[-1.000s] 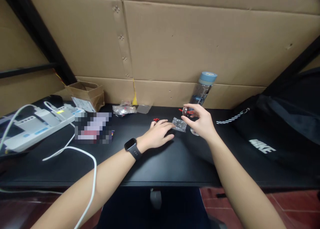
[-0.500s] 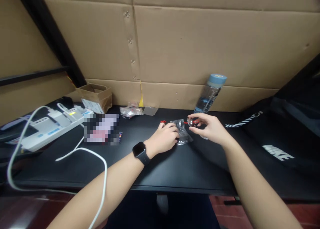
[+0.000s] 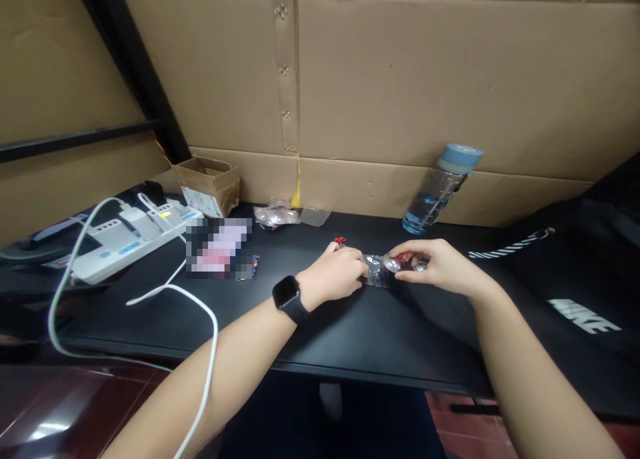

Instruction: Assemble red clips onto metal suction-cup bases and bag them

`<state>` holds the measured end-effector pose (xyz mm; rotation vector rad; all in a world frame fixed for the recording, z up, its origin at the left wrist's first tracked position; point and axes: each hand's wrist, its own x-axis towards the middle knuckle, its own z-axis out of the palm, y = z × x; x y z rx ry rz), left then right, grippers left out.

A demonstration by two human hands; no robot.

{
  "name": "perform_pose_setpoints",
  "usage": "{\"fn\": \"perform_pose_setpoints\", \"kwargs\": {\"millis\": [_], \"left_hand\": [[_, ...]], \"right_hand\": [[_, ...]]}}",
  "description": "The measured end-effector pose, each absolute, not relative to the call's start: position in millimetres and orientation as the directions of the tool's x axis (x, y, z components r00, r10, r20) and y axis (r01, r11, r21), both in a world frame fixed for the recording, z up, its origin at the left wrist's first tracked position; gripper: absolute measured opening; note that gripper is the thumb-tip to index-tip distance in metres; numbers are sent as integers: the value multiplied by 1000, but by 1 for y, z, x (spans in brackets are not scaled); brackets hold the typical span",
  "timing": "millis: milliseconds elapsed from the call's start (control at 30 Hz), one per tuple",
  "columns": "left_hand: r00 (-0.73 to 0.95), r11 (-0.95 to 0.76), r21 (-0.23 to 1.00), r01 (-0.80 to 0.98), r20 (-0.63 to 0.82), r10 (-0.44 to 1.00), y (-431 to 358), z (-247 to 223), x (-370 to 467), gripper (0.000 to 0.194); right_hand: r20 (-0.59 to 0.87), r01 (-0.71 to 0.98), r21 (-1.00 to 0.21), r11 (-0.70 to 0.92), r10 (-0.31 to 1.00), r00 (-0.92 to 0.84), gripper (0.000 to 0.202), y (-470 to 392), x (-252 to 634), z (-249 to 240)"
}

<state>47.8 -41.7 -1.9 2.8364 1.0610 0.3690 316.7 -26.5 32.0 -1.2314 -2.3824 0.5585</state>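
A small clear plastic bag lies on the black table between my hands. My left hand, below a black watch, has its fingers curled down on the bag's left end. My right hand pinches a shiny silver round piece with red cord at the bag's right end. Another silver piece shows under the right palm. A red knot sticks out just beyond the left fingers.
Behind stand a tilted water bottle and an open cardboard box. Plastic-wrapped items lie near the back. A white power strip with a cable is at left. A black bag fills the right side.
The view has shifted, so the table items appear elsewhere. My right hand has brought the silver piece down to the plastic bag's right end. My left hand stays on the bag.
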Motion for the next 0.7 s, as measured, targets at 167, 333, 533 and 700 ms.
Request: {"fn": "perform_pose_setpoints", "kwargs": {"millis": [167,333,533,700], "left_hand": [[756,-756,232,612,107,646,-36,4,39,22],[739,-748,241,619,145,658,-32,2,38,19],[720,-732,247,635,155,677,-32,-3,41,19],[702,-724,277,632,192,686,-32,-4,42,31]], "right_hand": [[168,688,-443,574,807,-565,28,-27,311,29],[207,673,-391,628,773,-600,26,-26,309,24],[200,648,-389,655,747,-634,24,-28,299,19],[195,671,-397,627,772,-605,24,-25,293,10]]}}
